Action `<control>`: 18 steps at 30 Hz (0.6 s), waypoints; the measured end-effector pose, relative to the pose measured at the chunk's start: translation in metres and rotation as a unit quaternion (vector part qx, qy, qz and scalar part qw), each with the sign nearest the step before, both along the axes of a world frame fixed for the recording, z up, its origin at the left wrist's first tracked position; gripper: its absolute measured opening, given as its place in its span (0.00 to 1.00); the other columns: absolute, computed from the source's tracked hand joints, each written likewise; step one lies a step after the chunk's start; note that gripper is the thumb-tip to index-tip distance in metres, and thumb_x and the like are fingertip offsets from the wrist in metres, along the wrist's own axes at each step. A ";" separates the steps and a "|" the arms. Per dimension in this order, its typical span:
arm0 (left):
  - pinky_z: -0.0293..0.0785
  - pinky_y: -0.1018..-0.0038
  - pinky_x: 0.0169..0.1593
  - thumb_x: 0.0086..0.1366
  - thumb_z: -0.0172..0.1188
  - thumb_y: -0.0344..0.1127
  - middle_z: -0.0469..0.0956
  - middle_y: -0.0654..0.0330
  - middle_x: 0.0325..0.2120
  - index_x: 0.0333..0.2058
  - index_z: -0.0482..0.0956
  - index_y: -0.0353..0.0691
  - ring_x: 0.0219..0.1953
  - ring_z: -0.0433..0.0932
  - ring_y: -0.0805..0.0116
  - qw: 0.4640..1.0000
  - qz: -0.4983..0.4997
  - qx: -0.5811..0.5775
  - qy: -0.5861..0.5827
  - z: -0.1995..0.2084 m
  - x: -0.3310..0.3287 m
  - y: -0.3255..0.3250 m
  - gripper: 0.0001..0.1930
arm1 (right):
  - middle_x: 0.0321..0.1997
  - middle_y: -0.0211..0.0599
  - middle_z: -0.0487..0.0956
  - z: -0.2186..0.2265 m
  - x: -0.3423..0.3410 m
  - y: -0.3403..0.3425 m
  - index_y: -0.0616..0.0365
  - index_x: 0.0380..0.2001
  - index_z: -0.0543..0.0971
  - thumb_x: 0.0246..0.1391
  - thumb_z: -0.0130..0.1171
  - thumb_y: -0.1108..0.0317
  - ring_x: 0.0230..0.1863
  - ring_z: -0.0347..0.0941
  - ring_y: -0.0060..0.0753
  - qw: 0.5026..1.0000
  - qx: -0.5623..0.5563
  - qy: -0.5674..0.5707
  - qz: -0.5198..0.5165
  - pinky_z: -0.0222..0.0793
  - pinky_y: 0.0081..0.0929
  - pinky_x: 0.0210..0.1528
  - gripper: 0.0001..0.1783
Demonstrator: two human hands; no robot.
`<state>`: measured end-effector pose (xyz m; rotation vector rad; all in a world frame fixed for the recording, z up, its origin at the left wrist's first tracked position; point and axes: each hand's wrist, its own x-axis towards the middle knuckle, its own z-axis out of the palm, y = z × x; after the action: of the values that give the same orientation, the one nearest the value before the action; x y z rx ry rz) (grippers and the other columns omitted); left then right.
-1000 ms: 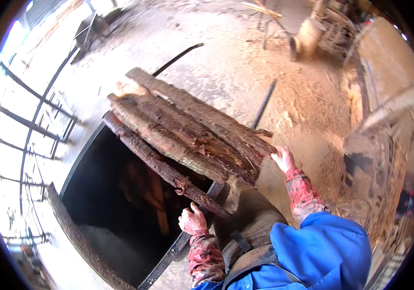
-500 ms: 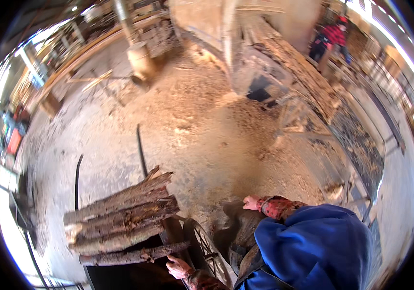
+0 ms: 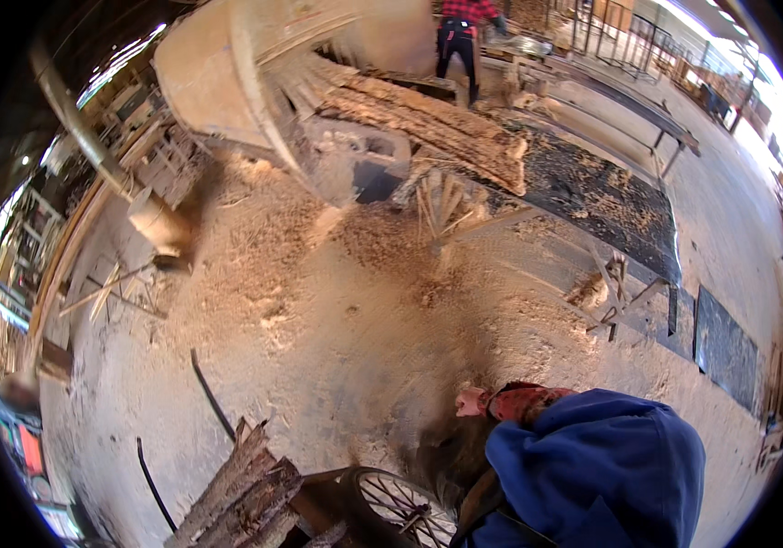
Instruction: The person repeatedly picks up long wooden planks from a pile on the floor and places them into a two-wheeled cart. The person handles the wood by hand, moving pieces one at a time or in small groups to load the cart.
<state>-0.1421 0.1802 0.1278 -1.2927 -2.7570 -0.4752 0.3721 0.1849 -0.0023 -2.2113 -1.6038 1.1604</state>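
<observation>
My right hand (image 3: 472, 402) shows at the end of a red-patterned sleeve (image 3: 528, 402), to the left of my blue garment (image 3: 592, 447). Its fingers are smeared, and I make out nothing in them. Beyond the lower edge, my left hand is out of sight. Rough, bark-covered wood slabs (image 3: 236, 498) lie stacked on a cart at the lower left, partly cut off by the frame. The cart's spoked wheel (image 3: 405, 502) stands between the slabs and my body. Two dark upright bars, one of them a curved bar (image 3: 213, 397), rise beyond the load.
Sawdust (image 3: 318, 301) covers the floor ahead. Long bark-faced boards (image 3: 428, 123) lie on a machine bed, beside a dark sheet (image 3: 592, 192) strewn with chips. A person in a red checked shirt (image 3: 469, 11) stands at the far side. A metal pipe (image 3: 90, 128) rises at left.
My view has swung to the right, so the cart and slabs sit lower and partly out of frame. My left hand, near the lowest slab before, has left view.
</observation>
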 end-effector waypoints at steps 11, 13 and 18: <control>0.67 0.70 0.19 0.53 0.55 0.49 0.69 0.59 0.14 0.24 0.71 0.36 0.16 0.69 0.62 0.949 -0.294 0.115 0.015 -0.014 0.108 0.001 0.18 | 0.23 0.41 0.77 0.014 0.118 -0.078 0.54 0.23 0.79 0.34 0.59 0.51 0.29 0.74 0.42 0.991 -0.050 0.043 -0.119 0.69 0.37 0.33 0.18; 0.66 0.71 0.18 0.53 0.56 0.47 0.68 0.60 0.14 0.25 0.70 0.36 0.15 0.67 0.63 0.922 -0.363 0.132 0.015 -0.014 0.170 -0.003 0.17 | 0.25 0.45 0.77 0.001 0.138 -0.095 0.56 0.24 0.79 0.33 0.57 0.51 0.31 0.74 0.45 0.989 -0.035 0.058 -0.134 0.69 0.38 0.33 0.19; 0.66 0.71 0.18 0.53 0.55 0.43 0.68 0.60 0.13 0.24 0.69 0.36 0.14 0.67 0.62 0.884 -0.452 0.009 -0.120 -0.022 0.283 -0.028 0.14 | 0.28 0.50 0.76 -0.016 0.178 -0.117 0.58 0.28 0.78 0.32 0.56 0.48 0.33 0.73 0.50 0.992 -0.047 0.059 -0.105 0.68 0.42 0.35 0.24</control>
<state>0.1406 0.1523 0.1059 -2.6255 -2.0949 -0.7231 0.5500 0.0674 -0.0185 -2.2545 -1.2614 1.3017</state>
